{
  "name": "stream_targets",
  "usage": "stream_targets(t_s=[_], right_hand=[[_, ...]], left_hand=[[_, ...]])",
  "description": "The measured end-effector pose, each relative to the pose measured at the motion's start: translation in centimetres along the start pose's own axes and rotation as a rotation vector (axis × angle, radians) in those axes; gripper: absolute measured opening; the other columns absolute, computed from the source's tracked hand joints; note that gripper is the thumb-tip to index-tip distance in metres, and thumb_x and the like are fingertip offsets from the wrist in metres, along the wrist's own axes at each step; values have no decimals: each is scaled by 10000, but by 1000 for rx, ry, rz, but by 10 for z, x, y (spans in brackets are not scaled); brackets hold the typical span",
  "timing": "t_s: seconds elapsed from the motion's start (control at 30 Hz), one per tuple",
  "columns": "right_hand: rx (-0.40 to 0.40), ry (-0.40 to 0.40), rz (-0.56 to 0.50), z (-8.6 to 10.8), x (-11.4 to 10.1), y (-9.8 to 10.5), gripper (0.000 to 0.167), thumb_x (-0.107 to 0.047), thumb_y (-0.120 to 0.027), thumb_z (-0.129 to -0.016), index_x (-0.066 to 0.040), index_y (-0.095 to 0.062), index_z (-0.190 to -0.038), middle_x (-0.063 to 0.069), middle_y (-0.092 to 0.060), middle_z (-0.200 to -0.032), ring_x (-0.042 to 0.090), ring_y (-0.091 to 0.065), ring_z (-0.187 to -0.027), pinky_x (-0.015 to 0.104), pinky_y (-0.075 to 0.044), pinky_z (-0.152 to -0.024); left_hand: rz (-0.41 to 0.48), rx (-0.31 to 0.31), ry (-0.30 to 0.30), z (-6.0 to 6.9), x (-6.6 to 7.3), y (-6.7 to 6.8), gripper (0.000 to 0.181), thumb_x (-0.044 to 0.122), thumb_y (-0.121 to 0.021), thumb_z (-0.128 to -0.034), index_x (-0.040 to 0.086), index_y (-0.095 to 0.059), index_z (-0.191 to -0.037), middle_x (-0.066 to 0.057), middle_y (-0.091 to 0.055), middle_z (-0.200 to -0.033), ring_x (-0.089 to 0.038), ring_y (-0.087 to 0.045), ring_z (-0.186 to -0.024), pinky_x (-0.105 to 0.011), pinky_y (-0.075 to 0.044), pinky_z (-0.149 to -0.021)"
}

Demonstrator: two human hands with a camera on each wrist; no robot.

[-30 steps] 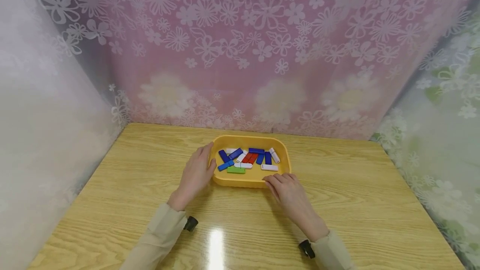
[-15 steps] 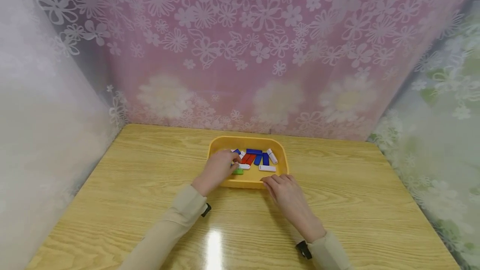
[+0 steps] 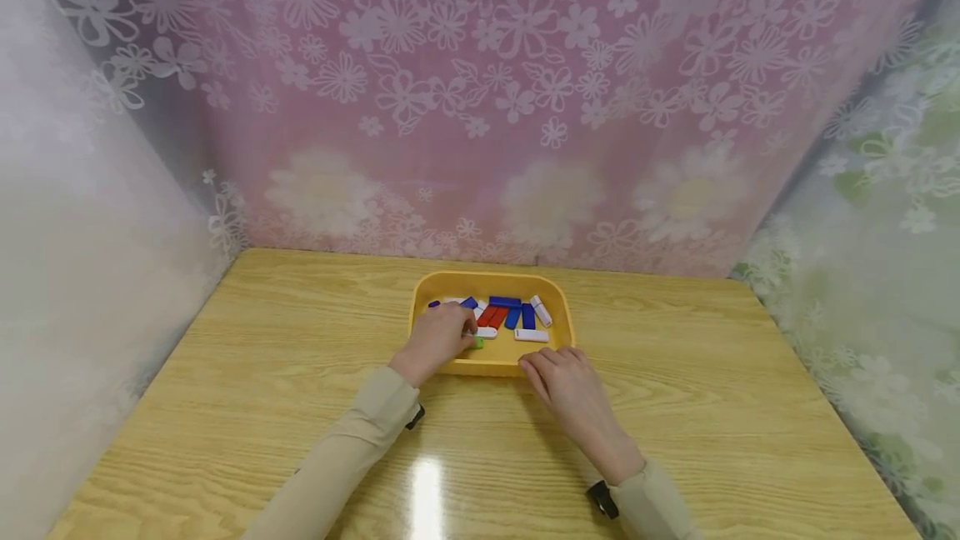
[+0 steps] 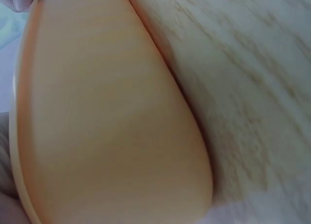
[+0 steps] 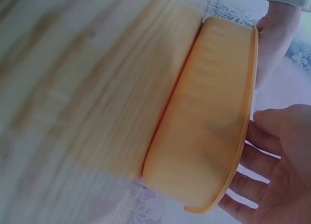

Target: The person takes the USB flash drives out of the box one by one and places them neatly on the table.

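A yellow plastic tray (image 3: 491, 368) on the table holds several small capped sticks that look like USB flash drives, in blue, red, white and green. My left hand (image 3: 435, 338) reaches over its near-left rim, fingers bent down among the drives. Just by its thumb a green drive (image 3: 478, 343) shows in part; a white drive (image 3: 486, 332) lies beside the fingertips. What the fingers touch is hidden, and the left wrist view shows mostly the tray's outer wall (image 4: 112, 107). My right hand (image 3: 573, 386) holds the near-right rim, fingers hooked over it.
Red drives (image 3: 492, 317) lie side by side mid-tray, with blue drives (image 3: 528, 317) and white drives (image 3: 531, 336) to their right. The wooden table (image 3: 300, 340) ends at a pink floral curtain (image 3: 480, 148) behind, with pale curtains at both sides.
My left hand has left the tray's left rim and moved right, into the tray over the green and blue drives. My right hand stays at the near-right rim.
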State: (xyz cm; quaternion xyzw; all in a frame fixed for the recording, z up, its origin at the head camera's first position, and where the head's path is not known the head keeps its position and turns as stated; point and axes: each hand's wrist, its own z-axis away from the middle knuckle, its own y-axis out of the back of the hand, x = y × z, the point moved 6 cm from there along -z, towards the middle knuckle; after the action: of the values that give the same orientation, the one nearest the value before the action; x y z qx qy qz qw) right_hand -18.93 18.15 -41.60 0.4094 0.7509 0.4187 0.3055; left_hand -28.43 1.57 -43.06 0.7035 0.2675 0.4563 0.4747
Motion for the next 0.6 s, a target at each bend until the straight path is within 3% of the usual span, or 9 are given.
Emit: stream_targets(t_s=[0.3,0.6], right_hand=[[-2,-22,2,-2,-1,0,109,-184,-706,-963,-100,-765,-926,-9,-722,-829,195,-636,-725,499,-530,-909],[-3,-34,-6,-2,-1,-1,104,-179,-713,-958,-98,-774,-936,-7,-723,-823,196,-640,-724,500,-529,-915]], left_hand=[[-7,-19,33,-1,-2,0,217,238,-874,-809,119,-732,-922,6,-588,-833,-165,-561,-759,-336,-505,-651],[30,-39,31,-1,-2,0,192,238,-883,-799,150,-715,-827,46,-640,-772,-124,-566,-713,-309,-486,-612]])
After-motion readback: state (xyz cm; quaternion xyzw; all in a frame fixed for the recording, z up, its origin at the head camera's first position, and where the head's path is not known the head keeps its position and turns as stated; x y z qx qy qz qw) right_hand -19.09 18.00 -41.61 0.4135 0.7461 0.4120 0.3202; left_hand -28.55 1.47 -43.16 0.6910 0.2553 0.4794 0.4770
